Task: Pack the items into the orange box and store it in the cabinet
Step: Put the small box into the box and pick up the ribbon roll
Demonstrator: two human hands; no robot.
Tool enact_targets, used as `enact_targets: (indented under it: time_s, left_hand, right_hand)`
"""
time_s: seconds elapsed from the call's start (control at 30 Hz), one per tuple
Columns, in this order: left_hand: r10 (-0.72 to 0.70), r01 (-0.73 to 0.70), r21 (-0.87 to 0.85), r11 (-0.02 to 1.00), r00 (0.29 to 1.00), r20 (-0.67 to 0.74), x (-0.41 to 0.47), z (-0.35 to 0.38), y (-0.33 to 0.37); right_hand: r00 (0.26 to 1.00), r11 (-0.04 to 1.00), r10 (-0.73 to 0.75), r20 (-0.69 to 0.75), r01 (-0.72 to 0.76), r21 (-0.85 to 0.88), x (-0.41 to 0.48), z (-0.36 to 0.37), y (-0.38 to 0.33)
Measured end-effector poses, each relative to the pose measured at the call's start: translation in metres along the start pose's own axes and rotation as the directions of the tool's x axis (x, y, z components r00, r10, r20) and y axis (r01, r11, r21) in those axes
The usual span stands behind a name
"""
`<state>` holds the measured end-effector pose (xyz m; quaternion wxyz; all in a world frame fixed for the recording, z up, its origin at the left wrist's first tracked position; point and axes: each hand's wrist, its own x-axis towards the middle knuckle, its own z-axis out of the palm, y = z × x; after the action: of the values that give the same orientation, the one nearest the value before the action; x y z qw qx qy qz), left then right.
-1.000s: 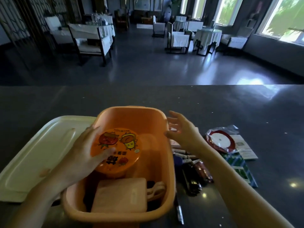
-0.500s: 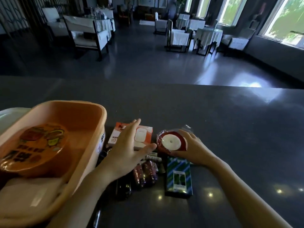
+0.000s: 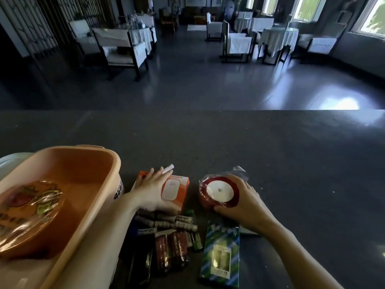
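Note:
The orange box stands at the left on the dark counter and holds a round orange wrapped pack. Right of it, my left hand grips a small orange and white carton, tilted up off the counter. My right hand is closed around a red ribbon spool in clear wrap, which is tilted with its white core facing me. Below the hands lie several batteries, two dark red sausages and a blue-green striped packet.
A white lid peeks out behind the box at the far left. A flat paper item lies partly under my right wrist. The counter's far edge runs across the middle, with a dining room of chairs and tables beyond.
My view swung right, away from the box. My left hand left the round pack in the box and took hold of the carton; my right hand closed on the ribbon spool and tipped it up.

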<state>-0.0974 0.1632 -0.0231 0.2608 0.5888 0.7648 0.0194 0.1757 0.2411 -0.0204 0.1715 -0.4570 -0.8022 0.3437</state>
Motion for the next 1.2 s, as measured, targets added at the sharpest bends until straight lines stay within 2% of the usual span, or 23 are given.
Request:
enact_targets:
  time_s: [0.07, 0.1, 0.2, 0.27, 0.37, 0.47, 0.53, 0.67, 0.73, 0.8, 0.87, 0.97, 1.03, 1.1, 1.2]
  left_hand:
    - [-0.029, 0.024, 0.075, 0.997, 0.997, 0.068, 0.006, -0.004, -0.002]
    - [-0.03, 0.026, 0.091, 0.996, 0.998, 0.05, 0.008, -0.005, -0.002]
    - [0.002, 0.012, 0.111, 0.994, 0.992, -0.125, 0.009, -0.007, 0.005]
    - [0.016, 0.012, 0.101, 0.995, 0.963, -0.267, 0.004, -0.013, 0.016]
    - [0.044, -0.027, 0.043, 0.999, 0.877, -0.478, -0.01, -0.039, 0.04]
    - [0.053, -0.188, -0.139, 0.972, 0.755, -0.654, -0.045, -0.088, 0.065]
    - [-0.027, -0.217, -0.251, 0.943, 0.703, -0.711, -0.079, -0.122, 0.07]
    - [-0.278, -0.055, -0.486, 0.872, 0.762, -0.585, -0.157, -0.159, 0.045]
    - [-0.349, 0.073, -0.503, 0.861, 0.804, -0.481, -0.183, -0.157, 0.028]
    - [-0.412, 0.174, -0.496, 0.851, 0.807, -0.423, -0.192, -0.146, 0.013]
    - [-0.451, 0.213, -0.525, 0.824, 0.809, -0.379, -0.191, -0.132, 0.003]
    - [-0.415, 0.232, -0.489, 0.841, 0.857, -0.307, -0.184, -0.105, -0.005]
    - [-0.442, 0.314, -0.377, 0.871, 0.836, -0.325, -0.181, -0.084, -0.008]
    - [-0.454, 0.361, -0.288, 0.887, 0.796, -0.4, -0.18, -0.067, -0.01]
    - [-0.472, 0.359, -0.313, 0.879, 0.744, -0.472, -0.18, -0.058, -0.015]
  right_hand:
    - [1.0, 0.998, -0.006, -0.006, 0.006, 0.065, 0.002, -0.009, 0.001]
    - [1.0, 0.997, -0.013, -0.015, 0.014, 0.079, 0.003, -0.012, 0.001]
    - [0.998, 0.992, -0.04, -0.041, 0.044, 0.114, 0.004, -0.021, -0.001]
    - [0.997, 0.99, -0.056, -0.055, 0.063, 0.13, 0.005, -0.024, -0.003]
    - [0.993, 0.983, -0.068, -0.092, 0.083, 0.165, 0.009, -0.031, -0.009]
    - [0.986, 0.97, -0.108, -0.128, 0.133, 0.204, 0.013, -0.04, -0.023]
    - [0.983, 0.965, -0.128, -0.129, 0.154, 0.212, 0.017, -0.042, -0.035]
    - [0.982, 0.957, -0.171, -0.079, 0.184, 0.223, 0.023, -0.025, -0.065]
    - [0.976, 0.948, -0.214, -0.041, 0.218, 0.231, 0.022, -0.011, -0.084]
    - [0.962, 0.932, -0.272, 0.003, 0.262, 0.251, 0.02, 0.003, -0.102]
    - [0.951, 0.919, -0.309, 0.029, 0.291, 0.266, 0.016, 0.017, -0.116]
    - [0.942, 0.915, -0.334, 0.038, 0.315, 0.254, 0.009, 0.034, -0.129]
    - [0.94, 0.916, -0.339, 0.041, 0.32, 0.243, 0.007, 0.04, -0.132]
    - [0.938, 0.916, -0.345, 0.03, 0.33, 0.227, 0.006, 0.044, -0.133]
    - [0.94, 0.921, -0.342, 0.014, 0.332, 0.203, 0.006, 0.045, -0.137]
